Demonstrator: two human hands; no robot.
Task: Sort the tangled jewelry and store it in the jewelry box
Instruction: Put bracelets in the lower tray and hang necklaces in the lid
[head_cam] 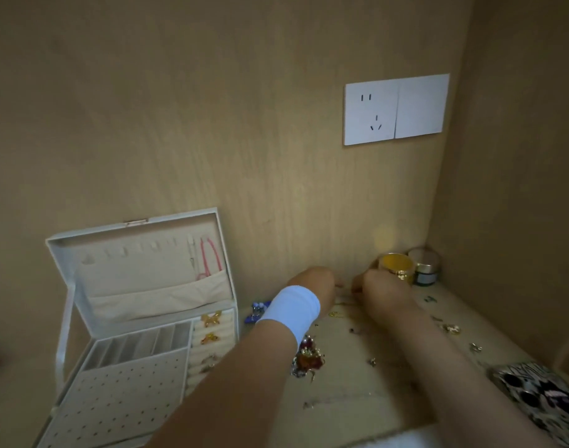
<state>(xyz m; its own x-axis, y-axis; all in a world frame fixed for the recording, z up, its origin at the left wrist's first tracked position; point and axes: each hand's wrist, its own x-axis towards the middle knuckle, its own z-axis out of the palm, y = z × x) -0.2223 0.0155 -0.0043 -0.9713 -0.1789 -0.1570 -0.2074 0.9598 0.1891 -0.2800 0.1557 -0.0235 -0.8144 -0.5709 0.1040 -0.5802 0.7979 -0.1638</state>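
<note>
The white jewelry box stands open at the left; two amber pieces sit in its ring rolls and a pink cord hangs in the lid. My left hand, with a white wristband, and my right hand are both near the back wall, fingers curled, pinching a thin gold chain stretched between them. A tangled heap of red and gold jewelry lies on the shelf under my left forearm. A blue piece lies beside the box.
A gold jar and a dark jar stand in the back right corner. Several small loose pieces are scattered on the shelf at the right. A black-and-white patterned pouch lies at the right front. A wall socket is above.
</note>
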